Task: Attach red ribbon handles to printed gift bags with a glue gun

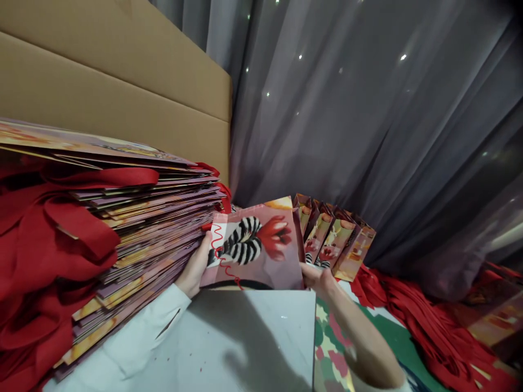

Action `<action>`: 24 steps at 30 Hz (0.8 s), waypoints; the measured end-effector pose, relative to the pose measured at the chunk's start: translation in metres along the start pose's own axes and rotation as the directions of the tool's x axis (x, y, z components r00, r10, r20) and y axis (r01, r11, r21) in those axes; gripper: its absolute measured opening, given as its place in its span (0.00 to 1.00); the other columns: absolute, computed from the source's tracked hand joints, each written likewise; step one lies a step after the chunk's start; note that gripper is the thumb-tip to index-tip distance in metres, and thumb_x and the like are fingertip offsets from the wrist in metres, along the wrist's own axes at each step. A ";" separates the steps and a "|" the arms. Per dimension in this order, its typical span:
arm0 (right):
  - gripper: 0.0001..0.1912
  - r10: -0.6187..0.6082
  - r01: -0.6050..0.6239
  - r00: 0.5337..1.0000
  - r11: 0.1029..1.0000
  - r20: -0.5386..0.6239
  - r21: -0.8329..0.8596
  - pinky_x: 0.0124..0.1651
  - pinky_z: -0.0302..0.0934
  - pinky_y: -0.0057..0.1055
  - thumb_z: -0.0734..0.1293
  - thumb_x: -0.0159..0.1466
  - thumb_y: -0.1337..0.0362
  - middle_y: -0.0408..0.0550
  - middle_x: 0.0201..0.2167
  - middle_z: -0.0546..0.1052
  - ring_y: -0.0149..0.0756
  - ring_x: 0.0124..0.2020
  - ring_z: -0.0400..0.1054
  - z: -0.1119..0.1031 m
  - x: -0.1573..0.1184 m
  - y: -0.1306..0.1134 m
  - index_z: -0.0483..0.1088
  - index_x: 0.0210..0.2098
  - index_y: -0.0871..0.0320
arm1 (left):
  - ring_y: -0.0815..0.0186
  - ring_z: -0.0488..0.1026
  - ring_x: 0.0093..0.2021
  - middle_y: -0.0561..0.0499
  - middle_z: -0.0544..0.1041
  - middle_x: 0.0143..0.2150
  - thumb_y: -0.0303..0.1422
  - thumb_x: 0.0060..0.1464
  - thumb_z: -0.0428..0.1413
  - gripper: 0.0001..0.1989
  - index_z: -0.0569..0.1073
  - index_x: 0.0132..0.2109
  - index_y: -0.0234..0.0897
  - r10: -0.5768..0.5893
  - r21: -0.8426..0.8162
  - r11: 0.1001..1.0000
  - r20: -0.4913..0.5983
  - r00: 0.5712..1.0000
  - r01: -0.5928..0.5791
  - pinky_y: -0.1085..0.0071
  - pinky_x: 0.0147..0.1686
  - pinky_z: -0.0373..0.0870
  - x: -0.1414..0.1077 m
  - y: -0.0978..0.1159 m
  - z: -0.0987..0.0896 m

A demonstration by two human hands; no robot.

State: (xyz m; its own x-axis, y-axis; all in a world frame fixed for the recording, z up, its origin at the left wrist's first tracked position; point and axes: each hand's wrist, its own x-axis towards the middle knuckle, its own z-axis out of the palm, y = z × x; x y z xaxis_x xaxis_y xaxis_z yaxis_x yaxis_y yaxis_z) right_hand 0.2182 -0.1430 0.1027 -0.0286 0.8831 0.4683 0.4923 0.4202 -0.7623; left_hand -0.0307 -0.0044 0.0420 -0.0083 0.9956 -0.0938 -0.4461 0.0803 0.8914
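A printed paper bag (249, 247) with zebra stripes, a red flower and red lettering is held between my two hands above a white surface (253, 332). My left hand (195, 269) grips its left edge, with the fingers partly hidden behind it. At its right edge, my right hand (316, 276) takes hold near the lower corner, fingertips tucked behind or inside the bag. Just beyond my right hand stand several opened bags (337, 234) of similar print, side by side.
On the left rises a tall stack of flat printed bags (159, 228) with red ribbon handles (36, 256). Behind it stands a cardboard box (122, 71). A grey curtain (327, 109) hangs at the back. Red ribbons (425, 316) lie at the right, over green material.
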 end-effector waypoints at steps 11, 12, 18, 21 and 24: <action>0.12 -0.206 0.117 0.968 0.876 -0.144 -0.468 0.24 0.52 0.26 0.59 0.67 0.56 0.41 0.21 0.70 0.31 0.20 0.61 0.010 0.085 -0.002 0.67 0.36 0.57 | 0.57 0.61 0.66 0.37 0.60 0.68 0.53 0.62 0.41 0.32 0.63 0.61 0.34 -0.243 0.146 0.963 0.100 0.965 0.227 0.59 0.63 0.59 -0.006 -0.034 0.009; 0.10 -0.196 0.083 0.970 0.824 -0.143 -0.561 0.25 0.51 0.26 0.59 0.66 0.57 0.40 0.20 0.69 0.32 0.20 0.61 0.011 0.105 0.000 0.67 0.36 0.56 | 0.57 0.59 0.67 0.37 0.59 0.68 0.53 0.61 0.43 0.32 0.63 0.61 0.35 -0.237 0.169 0.961 0.099 0.966 0.219 0.59 0.64 0.57 -0.007 -0.035 0.009; 0.08 0.008 -0.036 0.999 0.535 -0.038 -0.844 0.38 0.56 0.31 0.63 0.64 0.65 0.55 0.37 0.78 0.42 0.39 0.71 0.041 0.218 0.023 0.71 0.42 0.59 | 0.58 0.69 0.59 0.38 0.73 0.58 0.52 0.58 0.47 0.26 0.67 0.52 0.37 -0.202 0.245 0.957 0.180 0.963 0.155 0.58 0.62 0.57 -0.016 -0.040 0.006; 0.12 -0.006 -0.058 0.997 0.526 -0.072 -0.849 0.51 0.54 0.39 0.62 0.64 0.69 0.65 0.46 0.74 0.49 0.50 0.67 0.064 0.244 0.032 0.69 0.46 0.65 | 0.57 0.73 0.53 0.38 0.76 0.52 0.54 0.54 0.47 0.27 0.67 0.47 0.36 -0.201 0.264 0.951 0.142 0.969 0.158 0.58 0.58 0.60 -0.014 -0.048 0.008; 0.18 -0.032 -0.084 0.992 0.563 -0.124 -0.822 0.60 0.45 0.45 0.52 0.68 0.72 0.70 0.59 0.63 0.51 0.61 0.55 0.099 0.250 0.039 0.63 0.54 0.66 | 0.58 0.74 0.49 0.41 0.77 0.48 0.55 0.51 0.48 0.26 0.68 0.44 0.37 -0.162 0.266 0.956 0.121 0.979 0.125 0.60 0.54 0.62 -0.011 -0.054 0.011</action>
State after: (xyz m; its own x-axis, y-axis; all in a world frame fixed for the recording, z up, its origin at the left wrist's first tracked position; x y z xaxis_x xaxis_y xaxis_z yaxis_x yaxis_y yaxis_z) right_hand 0.1438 0.1147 0.1455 0.0633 0.8365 0.5442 0.9948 -0.0092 -0.1015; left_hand 0.0028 -0.0189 -0.0001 0.1720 0.9681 -0.1823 -0.1891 0.2141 0.9583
